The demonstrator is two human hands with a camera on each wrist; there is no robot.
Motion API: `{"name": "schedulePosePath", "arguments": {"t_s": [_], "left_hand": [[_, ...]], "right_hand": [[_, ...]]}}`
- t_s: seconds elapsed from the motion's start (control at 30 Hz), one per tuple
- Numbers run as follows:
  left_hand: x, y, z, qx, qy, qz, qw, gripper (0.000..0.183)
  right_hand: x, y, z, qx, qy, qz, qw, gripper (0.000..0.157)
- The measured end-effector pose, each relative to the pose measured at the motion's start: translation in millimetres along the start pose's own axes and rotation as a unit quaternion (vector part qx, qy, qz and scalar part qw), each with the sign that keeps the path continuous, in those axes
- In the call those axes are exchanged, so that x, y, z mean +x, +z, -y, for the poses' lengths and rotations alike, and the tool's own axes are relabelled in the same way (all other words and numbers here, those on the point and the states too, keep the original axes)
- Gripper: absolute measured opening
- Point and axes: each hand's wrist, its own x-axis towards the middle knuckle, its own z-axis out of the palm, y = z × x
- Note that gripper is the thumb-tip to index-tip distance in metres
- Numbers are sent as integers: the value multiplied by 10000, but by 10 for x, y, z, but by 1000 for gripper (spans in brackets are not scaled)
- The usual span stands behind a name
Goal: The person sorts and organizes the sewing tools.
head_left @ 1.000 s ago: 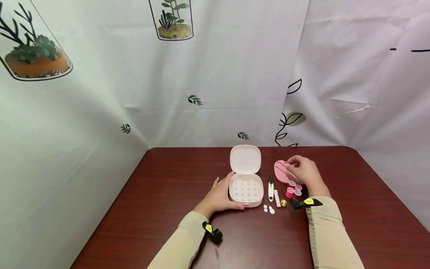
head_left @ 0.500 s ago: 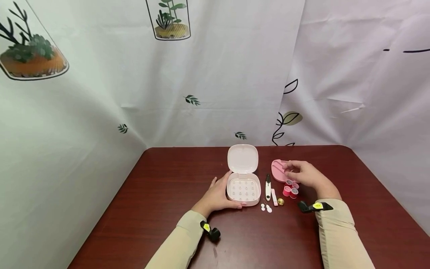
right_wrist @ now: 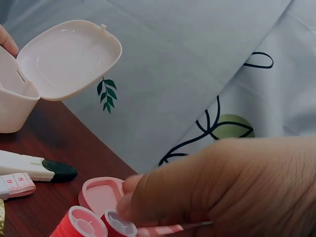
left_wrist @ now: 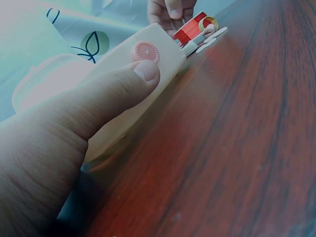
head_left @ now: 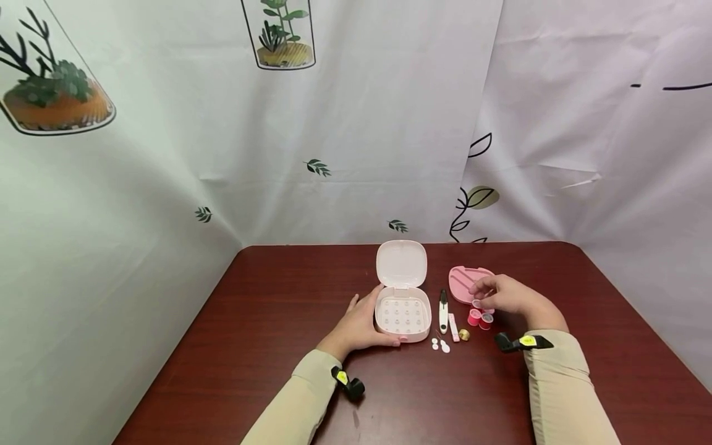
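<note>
My left hand (head_left: 358, 324) grips the left side of a pale pink sewing box (head_left: 403, 339), its thumb on the front beside the round button (left_wrist: 147, 52). The box's lid (head_left: 402, 264) stands open, and its floor shows rows of small pegs. My right hand (head_left: 514, 300) reaches down to the pink and red thread spools. Its curled fingertips (right_wrist: 127, 205) are at a spool with a greyish top (right_wrist: 116, 219) and seem to pinch it; their far side is hidden. Beside it is another spool (right_wrist: 88, 220). A pink tray insert (head_left: 460, 284) lies just behind the spools.
Between box and spools lie white thread snips (head_left: 443, 312) with a dark tip and a folded tape measure (head_left: 453, 327). A small gold-coloured roll (head_left: 464, 334) and several white discs (head_left: 445, 347) lie in front. A fabric backdrop (head_left: 356, 123) hangs behind the table.
My right hand has moved from the pink tray insert back toward me and down to the spools, uncovering more of the insert. The left hand stays on the box.
</note>
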Motion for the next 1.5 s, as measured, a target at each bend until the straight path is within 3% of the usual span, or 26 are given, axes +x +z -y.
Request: {"name": "schedulePosePath", "arguments": {"t_s": [0.37,0.87,1.2,1.5], "left_hand": [[7,8,7,17,20,-3,10000,133],[-7,15,19,37,3,8,10000,133],[-3,20,27,73,64,-21,10000,133],[0,27,46,14,17,15,10000,134]], "right_hand": [[-22,29,-3,24,286,181,9994,22],[-4,67,7,-235,483,-49,9985,4],[44,60,72,-694,510,-670,9940,5],[155,67,315,-1033,317,-1333,9852,6]]}}
